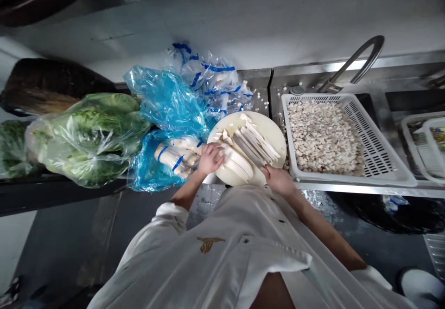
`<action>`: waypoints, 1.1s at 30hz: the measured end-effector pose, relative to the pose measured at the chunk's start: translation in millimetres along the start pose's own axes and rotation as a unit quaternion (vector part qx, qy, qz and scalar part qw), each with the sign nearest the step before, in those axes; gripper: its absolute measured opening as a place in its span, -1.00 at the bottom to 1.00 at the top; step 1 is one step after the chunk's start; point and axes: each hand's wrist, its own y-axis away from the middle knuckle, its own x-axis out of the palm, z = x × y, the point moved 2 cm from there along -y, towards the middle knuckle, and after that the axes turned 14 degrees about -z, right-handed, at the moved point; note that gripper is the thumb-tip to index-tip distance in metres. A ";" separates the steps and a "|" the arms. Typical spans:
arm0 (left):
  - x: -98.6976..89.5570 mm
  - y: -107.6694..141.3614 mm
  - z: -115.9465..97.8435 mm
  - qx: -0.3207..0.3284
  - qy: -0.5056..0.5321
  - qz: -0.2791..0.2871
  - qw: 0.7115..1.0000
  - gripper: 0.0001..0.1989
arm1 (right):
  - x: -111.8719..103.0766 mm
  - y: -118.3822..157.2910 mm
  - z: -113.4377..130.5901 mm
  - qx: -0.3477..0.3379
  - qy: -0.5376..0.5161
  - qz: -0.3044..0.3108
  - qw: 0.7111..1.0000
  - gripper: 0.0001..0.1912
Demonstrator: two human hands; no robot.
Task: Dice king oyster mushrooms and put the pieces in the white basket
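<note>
On a round white cutting board [274, 128], my left hand [210, 159] presses its curled fingers on thick slices of king oyster mushroom [238, 167], steadying them. My right hand [279, 179] is closed round the handle of a kitchen knife [247, 146]. Its grey blade lies between those slices and a row of long mushroom strips [262, 143]. Small mushroom offcuts [225, 137] sit near the board's far left part. The knife's handle is mostly hidden by my fingers.
Right of the board, a white perforated basket [384, 160] holds diced mushroom [323, 137], with a faucet [365, 63] behind it. To the left are packaged mushrooms [179, 156] in a blue bag [142, 170], crumpled clear packaging [222, 81] and bagged green vegetables [93, 137].
</note>
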 end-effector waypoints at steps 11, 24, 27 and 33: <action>15.3 46.9 6.1 -0.040 -0.067 -0.023 0.997 -0.52 | 10.0 -13.8 -11.6 -0.033 -0.031 0.046 0.998 -0.54; 10.2 -2.7 19.8 0.076 0.042 0.055 0.995 -0.60 | 5.8 -17.0 2.9 -0.095 0.006 0.033 0.995 -0.54; 5.9 -2.0 27.9 0.072 0.055 0.067 0.994 -0.60 | 9.2 -14.0 7.7 -0.092 0.003 0.046 0.995 -0.54; 7.0 -4.7 37.5 0.065 0.056 0.071 0.994 -0.62 | 6.0 -14.9 7.9 -0.067 -0.003 0.046 0.997 -0.53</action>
